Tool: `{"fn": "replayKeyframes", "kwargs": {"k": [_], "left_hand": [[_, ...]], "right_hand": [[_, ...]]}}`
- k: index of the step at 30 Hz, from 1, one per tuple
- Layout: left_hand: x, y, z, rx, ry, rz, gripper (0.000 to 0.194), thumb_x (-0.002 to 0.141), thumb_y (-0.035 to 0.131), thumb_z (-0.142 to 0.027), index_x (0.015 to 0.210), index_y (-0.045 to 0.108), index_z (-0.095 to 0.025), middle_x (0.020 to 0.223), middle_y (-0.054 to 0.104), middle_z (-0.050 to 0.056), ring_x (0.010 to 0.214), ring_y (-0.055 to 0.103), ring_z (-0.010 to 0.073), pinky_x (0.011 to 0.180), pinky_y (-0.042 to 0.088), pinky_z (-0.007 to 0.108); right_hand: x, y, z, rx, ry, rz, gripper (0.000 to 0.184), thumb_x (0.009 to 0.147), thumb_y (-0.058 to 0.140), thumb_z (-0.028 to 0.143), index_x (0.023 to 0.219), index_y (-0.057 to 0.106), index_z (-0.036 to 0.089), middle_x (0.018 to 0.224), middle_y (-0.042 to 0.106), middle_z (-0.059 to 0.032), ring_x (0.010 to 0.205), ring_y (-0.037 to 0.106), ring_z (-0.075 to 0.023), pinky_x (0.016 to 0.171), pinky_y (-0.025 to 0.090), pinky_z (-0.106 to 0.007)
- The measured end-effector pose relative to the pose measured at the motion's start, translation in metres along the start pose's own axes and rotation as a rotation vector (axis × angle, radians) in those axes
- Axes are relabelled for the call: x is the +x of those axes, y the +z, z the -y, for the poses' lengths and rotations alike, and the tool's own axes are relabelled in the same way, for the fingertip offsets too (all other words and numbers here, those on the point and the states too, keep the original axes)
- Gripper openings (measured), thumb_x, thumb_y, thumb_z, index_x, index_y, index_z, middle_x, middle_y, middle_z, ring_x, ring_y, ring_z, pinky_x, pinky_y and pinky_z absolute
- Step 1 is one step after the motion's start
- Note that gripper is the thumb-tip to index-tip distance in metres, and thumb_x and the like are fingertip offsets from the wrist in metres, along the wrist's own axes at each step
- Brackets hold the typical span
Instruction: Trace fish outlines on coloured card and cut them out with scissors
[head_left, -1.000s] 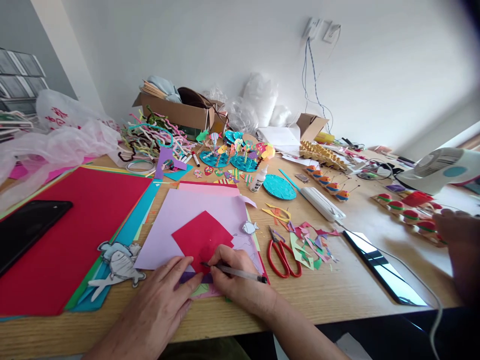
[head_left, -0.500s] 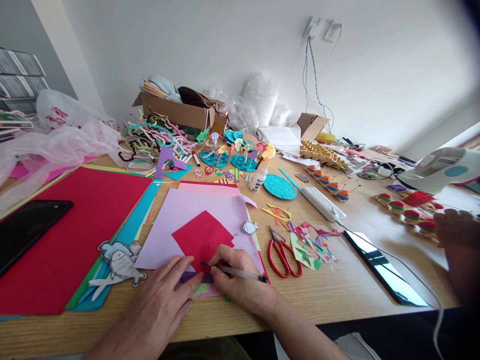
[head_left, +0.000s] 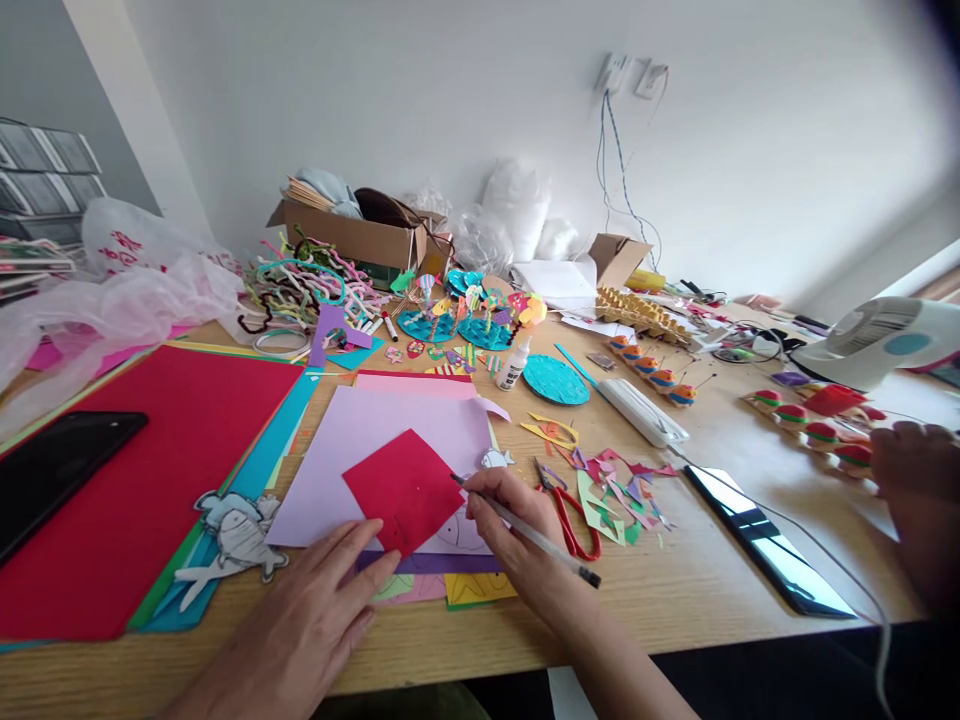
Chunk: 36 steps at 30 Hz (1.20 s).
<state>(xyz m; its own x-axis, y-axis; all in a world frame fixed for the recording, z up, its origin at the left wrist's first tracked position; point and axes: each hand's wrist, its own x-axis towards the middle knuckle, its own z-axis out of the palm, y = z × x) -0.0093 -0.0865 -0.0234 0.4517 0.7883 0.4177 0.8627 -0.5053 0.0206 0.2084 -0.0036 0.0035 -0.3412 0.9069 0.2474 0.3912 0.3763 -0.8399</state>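
Observation:
A red paper square (head_left: 412, 470), turned corner-down, lies on a larger lilac sheet (head_left: 315, 450). My left hand (head_left: 322, 590) rests with spread fingers, their tips on the square's lower left edge. Gripped in my right hand (head_left: 517, 530) is a pen (head_left: 547, 545) with a clear barrel, its tip at the square's right corner. Faint curved lines show near the square's bottom corner. A small white fish cutout (head_left: 496, 458) sits by the lilac sheet's right edge. Larger grey-drawn fish cutouts (head_left: 241, 535) lie to the left.
Red-handled scissors (head_left: 581, 535) and paper scraps (head_left: 630, 490) lie to the right, beyond them a phone (head_left: 757, 540) and cable. A glue bottle (head_left: 513, 368) stands near a blue disc (head_left: 556, 380). Another person's hand (head_left: 911, 470) is at far right. Coloured sheets (head_left: 195, 440) are stacked left.
My right hand and pen have moved from the red square's bottom corner up and right to its right corner, uncovering drawn lines. My left hand stays on the paper. The view has shifted slightly.

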Motion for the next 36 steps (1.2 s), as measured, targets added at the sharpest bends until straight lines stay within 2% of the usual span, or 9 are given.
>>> {"fn": "replayKeyframes", "kwargs": {"k": [4, 7, 10, 13, 18, 24, 27, 31, 36], "left_hand": [[-0.001, -0.012, 0.012, -0.078, -0.023, 0.040, 0.038, 0.085, 0.045, -0.019, 0.119, 0.060, -0.025, 0.120, 0.065, 0.006, 0.103, 0.065, 0.0203, 0.084, 0.054, 0.027], [0.000, -0.025, 0.029, -0.194, -0.073, 0.132, 0.039, 0.088, 0.046, -0.026, 0.126, 0.053, -0.032, 0.125, 0.062, 0.000, 0.108, 0.062, 0.0173, 0.088, 0.050, 0.023], [0.011, -0.036, 0.045, -0.276, -0.192, 0.163, 0.037, 0.088, 0.044, -0.030, 0.123, 0.056, -0.033, 0.119, 0.066, -0.002, 0.107, 0.062, 0.0189, 0.090, 0.050, 0.026], [0.031, -0.039, 0.058, -0.327, -0.298, 0.217, 0.035, 0.084, 0.045, -0.035, 0.115, 0.061, -0.028, 0.117, 0.066, 0.002, 0.108, 0.060, 0.0224, 0.091, 0.048, 0.031], [0.065, -0.028, 0.079, -0.447, -0.471, 0.397, 0.042, 0.078, 0.042, -0.035, 0.111, 0.060, -0.019, 0.111, 0.066, 0.008, 0.100, 0.061, 0.0229, 0.080, 0.051, 0.030], [0.091, -0.009, 0.096, -0.437, -0.461, 0.458, 0.032, 0.078, 0.047, -0.025, 0.106, 0.060, -0.016, 0.095, 0.067, 0.004, 0.090, 0.063, 0.0185, 0.078, 0.050, 0.026], [0.104, 0.000, 0.098, -0.381, -0.432, 0.496, 0.025, 0.081, 0.055, -0.020, 0.105, 0.060, -0.015, 0.094, 0.065, 0.005, 0.089, 0.062, 0.0192, 0.080, 0.049, 0.031], [0.119, 0.013, 0.096, -0.302, -0.395, 0.547, 0.026, 0.088, 0.058, -0.029, 0.109, 0.058, -0.015, 0.106, 0.062, 0.007, 0.093, 0.061, 0.0212, 0.081, 0.050, 0.042], [0.134, 0.017, 0.081, -0.217, -0.363, 0.598, 0.028, 0.089, 0.057, -0.031, 0.113, 0.057, -0.016, 0.114, 0.059, 0.008, 0.096, 0.060, 0.0221, 0.081, 0.051, 0.043]], "right_hand": [[-0.002, -0.012, -0.006, -0.108, -0.091, 0.036, 0.016, 0.089, 0.044, 0.022, 0.091, 0.060, 0.018, 0.066, 0.059, 0.0009, 0.057, 0.055, -0.0104, 0.052, 0.040, -0.019], [-0.002, -0.017, -0.011, -0.193, -0.143, 0.075, 0.018, 0.090, 0.043, 0.021, 0.093, 0.061, 0.017, 0.069, 0.063, -0.0009, 0.061, 0.059, -0.0112, 0.057, 0.043, -0.019], [0.000, -0.019, -0.014, -0.281, -0.187, 0.068, 0.015, 0.087, 0.047, 0.017, 0.091, 0.062, 0.017, 0.073, 0.065, -0.0025, 0.065, 0.061, -0.0133, 0.061, 0.046, -0.021], [0.001, -0.021, -0.016, -0.347, -0.198, 0.105, 0.017, 0.083, 0.052, 0.014, 0.097, 0.060, 0.017, 0.080, 0.067, -0.0045, 0.069, 0.062, -0.0153, 0.063, 0.047, -0.024], [-0.004, -0.019, -0.006, -0.439, -0.198, 0.222, 0.025, 0.082, 0.055, 0.011, 0.106, 0.058, 0.016, 0.096, 0.066, -0.0103, 0.083, 0.064, -0.0208, 0.072, 0.050, -0.031], [-0.022, -0.002, 0.002, -0.442, -0.288, 0.308, 0.032, 0.080, 0.056, 0.004, 0.109, 0.056, 0.018, 0.098, 0.066, -0.0077, 0.085, 0.064, -0.0221, 0.072, 0.051, -0.031], [-0.028, 0.008, -0.001, -0.473, -0.341, 0.298, 0.025, 0.081, 0.056, 0.005, 0.102, 0.058, 0.019, 0.093, 0.067, -0.0054, 0.083, 0.063, -0.0215, 0.069, 0.050, -0.029], [-0.029, 0.014, -0.009, -0.510, -0.399, 0.249, 0.022, 0.080, 0.057, 0.006, 0.098, 0.057, 0.019, 0.087, 0.067, -0.0041, 0.076, 0.062, -0.0201, 0.064, 0.048, -0.027], [-0.031, 0.018, -0.018, -0.500, -0.443, 0.189, 0.027, 0.079, 0.056, 0.006, 0.101, 0.053, 0.021, 0.087, 0.066, -0.0030, 0.075, 0.061, -0.0195, 0.062, 0.047, -0.026]]}}
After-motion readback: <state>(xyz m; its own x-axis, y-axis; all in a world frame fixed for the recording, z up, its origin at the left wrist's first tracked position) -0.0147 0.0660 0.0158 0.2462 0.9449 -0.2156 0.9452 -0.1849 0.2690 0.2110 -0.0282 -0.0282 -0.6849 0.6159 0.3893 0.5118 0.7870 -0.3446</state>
